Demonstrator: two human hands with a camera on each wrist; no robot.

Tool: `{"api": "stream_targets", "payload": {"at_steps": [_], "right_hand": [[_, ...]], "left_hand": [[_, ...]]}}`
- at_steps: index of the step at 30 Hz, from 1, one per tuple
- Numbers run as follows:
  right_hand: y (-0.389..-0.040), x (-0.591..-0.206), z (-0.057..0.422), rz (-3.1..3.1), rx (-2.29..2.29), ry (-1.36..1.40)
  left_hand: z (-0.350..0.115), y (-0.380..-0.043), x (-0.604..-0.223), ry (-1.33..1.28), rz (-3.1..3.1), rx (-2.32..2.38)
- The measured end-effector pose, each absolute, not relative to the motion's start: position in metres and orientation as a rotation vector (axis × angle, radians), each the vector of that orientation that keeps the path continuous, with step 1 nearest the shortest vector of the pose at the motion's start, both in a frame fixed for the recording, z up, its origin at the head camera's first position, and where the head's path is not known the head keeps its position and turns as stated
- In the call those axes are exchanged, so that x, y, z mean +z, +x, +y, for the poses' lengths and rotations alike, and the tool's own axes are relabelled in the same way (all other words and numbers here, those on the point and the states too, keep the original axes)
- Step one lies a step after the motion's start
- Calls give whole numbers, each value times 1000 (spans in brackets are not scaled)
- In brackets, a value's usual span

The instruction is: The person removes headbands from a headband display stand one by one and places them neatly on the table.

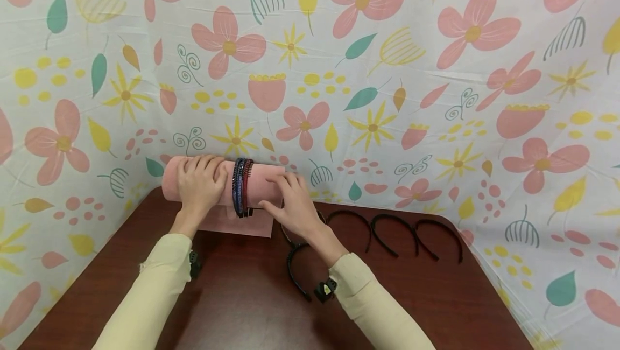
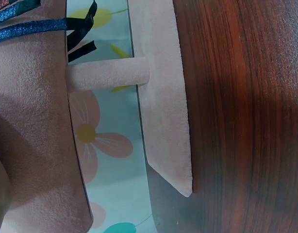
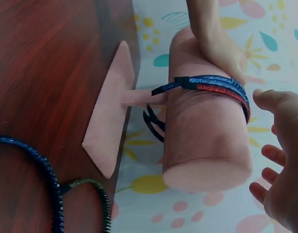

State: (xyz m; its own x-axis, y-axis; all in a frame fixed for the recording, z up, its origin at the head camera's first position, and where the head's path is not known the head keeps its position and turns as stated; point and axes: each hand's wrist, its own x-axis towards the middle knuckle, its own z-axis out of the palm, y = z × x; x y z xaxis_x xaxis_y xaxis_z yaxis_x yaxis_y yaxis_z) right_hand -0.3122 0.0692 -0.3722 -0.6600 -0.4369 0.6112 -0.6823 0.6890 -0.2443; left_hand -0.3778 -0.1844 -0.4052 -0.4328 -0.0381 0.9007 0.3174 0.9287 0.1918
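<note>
A pink padded headband stand (image 1: 261,180) has a thick horizontal roll on a short post. Its flat base (image 1: 237,224) rests on the table. Blue glittery headbands (image 1: 238,188) and a red headband (image 1: 247,182) sit side by side around the roll's middle. My left hand (image 1: 201,182) grips the roll left of them, fingers curved over its top. Near the roll's right end is my right hand (image 1: 294,205), fingers spread and holding nothing. In the right wrist view, a gap separates the right thumb (image 3: 270,99) from the headbands.
On the brown table (image 1: 232,296), several dark headbands lie in a row at the right back, including one black headband (image 1: 394,218). Another dark headband (image 1: 293,274) lies below my right wrist. A flowered cloth (image 1: 310,70) hangs behind the table.
</note>
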Motion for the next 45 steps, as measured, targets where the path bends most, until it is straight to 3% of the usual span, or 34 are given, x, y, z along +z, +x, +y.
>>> {"api": "stream_targets", "payload": {"at_steps": [22,45], "right_hand": [[-344,-352,34,-2420,474,957],[-363,-350,18,-2729,254,829]], "left_hand": [[-187,-379,-406,-195,-2020,-373],[-186,-377,-404,-207,-2031,-355]]}}
